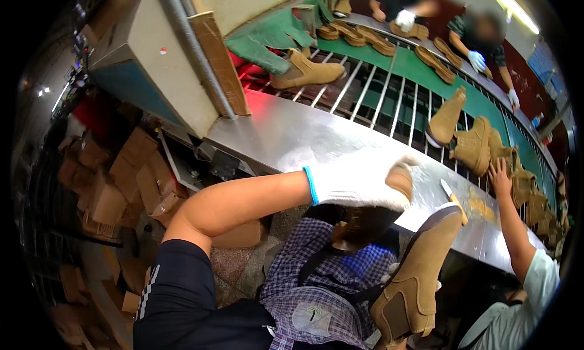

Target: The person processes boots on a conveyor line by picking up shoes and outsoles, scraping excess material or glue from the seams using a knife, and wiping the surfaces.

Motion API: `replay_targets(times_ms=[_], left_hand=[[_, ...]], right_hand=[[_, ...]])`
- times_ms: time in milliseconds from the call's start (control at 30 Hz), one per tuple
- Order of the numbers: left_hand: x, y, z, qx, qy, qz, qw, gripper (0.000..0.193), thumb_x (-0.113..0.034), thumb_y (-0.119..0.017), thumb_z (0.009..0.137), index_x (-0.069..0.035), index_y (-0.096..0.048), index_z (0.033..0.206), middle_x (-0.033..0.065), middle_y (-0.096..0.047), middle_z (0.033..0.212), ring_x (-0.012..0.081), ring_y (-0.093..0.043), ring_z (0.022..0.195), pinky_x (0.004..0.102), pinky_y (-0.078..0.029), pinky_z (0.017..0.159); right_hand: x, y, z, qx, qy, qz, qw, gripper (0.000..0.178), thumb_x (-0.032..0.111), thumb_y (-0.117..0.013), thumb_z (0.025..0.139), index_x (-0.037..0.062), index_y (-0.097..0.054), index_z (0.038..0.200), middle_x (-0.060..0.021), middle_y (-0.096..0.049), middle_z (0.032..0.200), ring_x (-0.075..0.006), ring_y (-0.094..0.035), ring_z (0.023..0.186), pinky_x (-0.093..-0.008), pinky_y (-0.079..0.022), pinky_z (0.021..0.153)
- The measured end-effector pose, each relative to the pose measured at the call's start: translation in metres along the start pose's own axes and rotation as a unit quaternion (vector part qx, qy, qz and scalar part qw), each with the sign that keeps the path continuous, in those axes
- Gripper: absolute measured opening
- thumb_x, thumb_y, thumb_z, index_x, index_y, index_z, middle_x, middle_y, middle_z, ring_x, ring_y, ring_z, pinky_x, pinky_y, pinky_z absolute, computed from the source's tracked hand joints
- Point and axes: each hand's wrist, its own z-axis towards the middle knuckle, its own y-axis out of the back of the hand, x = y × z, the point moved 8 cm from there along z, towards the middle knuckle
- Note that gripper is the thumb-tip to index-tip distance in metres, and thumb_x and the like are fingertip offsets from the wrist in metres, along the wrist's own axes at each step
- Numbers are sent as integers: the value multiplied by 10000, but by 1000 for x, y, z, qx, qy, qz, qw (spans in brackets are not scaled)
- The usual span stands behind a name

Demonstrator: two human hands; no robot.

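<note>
My left hand [359,178], in a white glove with a blue cuff, is raised over the near edge of the metal counter. Its fingers wrap round a shoe sole [399,181] with a tan end; the shiny dark brown part shows below the glove. A tan ankle boot [413,277] with brown side panels is tilted toe up before my lap on the right. My right hand [393,270] grips it from behind, and only bits of white glove show past the boot. Sole and boot are apart.
A yellow-handled knife [453,201] lies on the metal counter [292,134]. Beyond runs a barred conveyor [380,97] with boots and soles. At right a co-worker's hand [500,178] touches a boot; two people work across. Cardboard boxes [137,161] are piled at left beside a cabinet [155,58].
</note>
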Motion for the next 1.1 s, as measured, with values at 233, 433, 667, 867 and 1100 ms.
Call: replay_targets(times_ms=[233, 433, 667, 867, 1100], left_hand=[[26, -140, -4, 292, -58, -66, 952, 661, -428, -814, 913, -75, -648, 1447, 193, -569, 1555, 348, -518, 1446, 459, -397, 1219], [54, -175, 42, 339, 73, -447, 825, 654, -372, -723, 978, 40, -605, 1471, 196, -610, 1507, 299, -544, 1411, 437, -388, 1240], [100, -188, 47, 265, 140, -542, 785, 577, -350, -625, 1035, 75, -629, 1425, 282, -593, 1522, 380, -562, 1434, 486, -424, 1247], [119, -207, 18, 236, 206, -609, 729, 436, -325, -601, 1069, 45, -706, 1275, 291, -643, 1449, 388, -607, 1377, 509, -462, 1213], [117, -199, 25, 228, 218, -592, 742, 455, -296, -560, 1101, 76, -643, 1348, 281, -644, 1448, 364, -621, 1362, 504, -477, 1201]], right_hand=[[-43, 38, -55, 19, -10, 74, 997, 1178, 901, -547, 885, -83, -444, 1524, -323, -646, 1301, -426, -703, 1067, -488, -624, 881], [-73, 43, -69, -100, -104, 108, 984, 748, 564, -563, 1059, -57, -516, 1473, -288, -648, 1348, -393, -715, 1088, -473, -635, 884], [-96, 80, -74, -114, -139, 3, 984, 1085, 785, -735, 846, -64, -502, 1480, -269, -671, 1293, -357, -725, 1112, -405, -662, 890], [-103, 61, -73, -55, -128, -88, 986, 778, 626, -542, 1074, -41, -569, 1475, -149, -715, 1352, -228, -725, 1180, -374, -617, 979], [-100, 55, -89, -70, -153, -190, 967, 1134, 929, -513, 893, -86, -621, 1386, -161, -747, 1267, -232, -732, 1135, -358, -607, 953]])
